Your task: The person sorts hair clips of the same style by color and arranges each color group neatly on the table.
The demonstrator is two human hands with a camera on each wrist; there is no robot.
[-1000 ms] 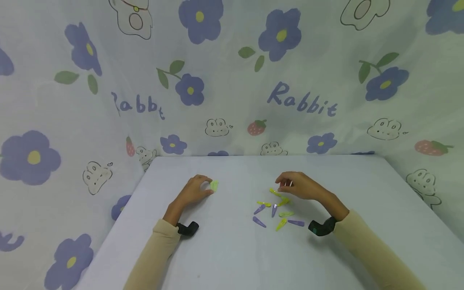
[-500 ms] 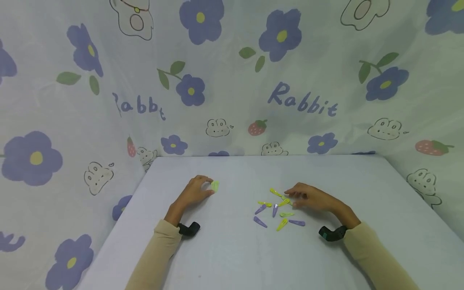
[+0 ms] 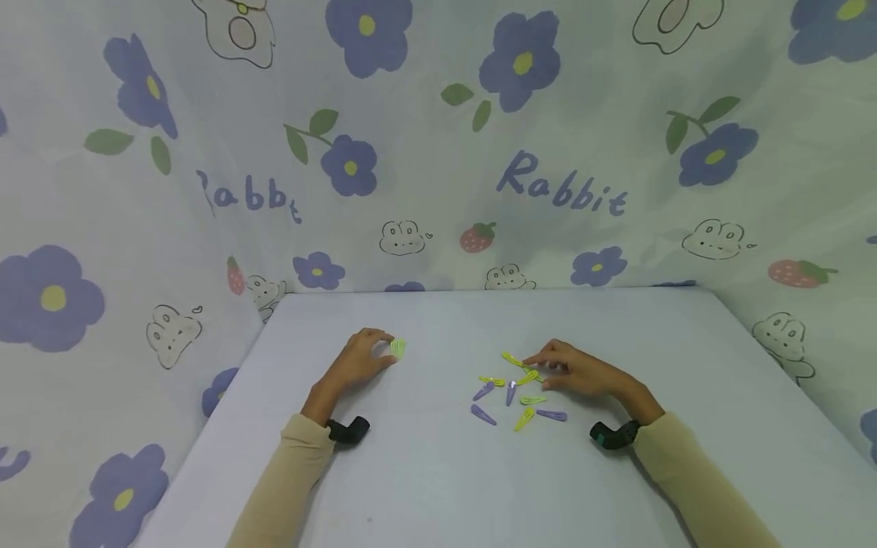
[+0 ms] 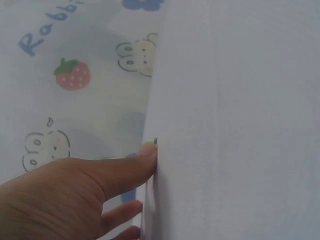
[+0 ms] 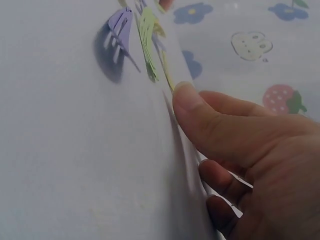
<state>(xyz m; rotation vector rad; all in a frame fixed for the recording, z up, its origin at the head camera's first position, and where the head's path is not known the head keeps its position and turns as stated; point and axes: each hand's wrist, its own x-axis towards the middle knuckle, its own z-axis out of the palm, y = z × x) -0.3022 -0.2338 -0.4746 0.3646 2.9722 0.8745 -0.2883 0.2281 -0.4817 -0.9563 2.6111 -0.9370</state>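
In the head view, my left hand [image 3: 356,361] pinches a small bunch of light green snap hair clips [image 3: 398,348] between thumb and index finger at the table's left side. The left wrist view shows only a sliver of green at the thumb. My right hand [image 3: 578,373] reaches in at the right of a loose scatter of hair clips, index finger and thumb apart. Its index fingertip is at a yellow hair clip [image 3: 512,358]; contact is unclear. Several purple hair clips [image 3: 483,415] and a light green hair clip [image 3: 533,400] lie nearer me.
The white table [image 3: 425,472] runs back to a curtain [image 3: 438,152] printed with flowers and rabbits. More curtain hangs along both sides. A black wrist camera [image 3: 349,431] is strapped at the left wrist, another black camera [image 3: 614,435] at the right.
My right hand has come down from above the scatter, swung right, then edged back toward the far clips. The left hand keeps its pinch in place. The head view has shifted slightly.
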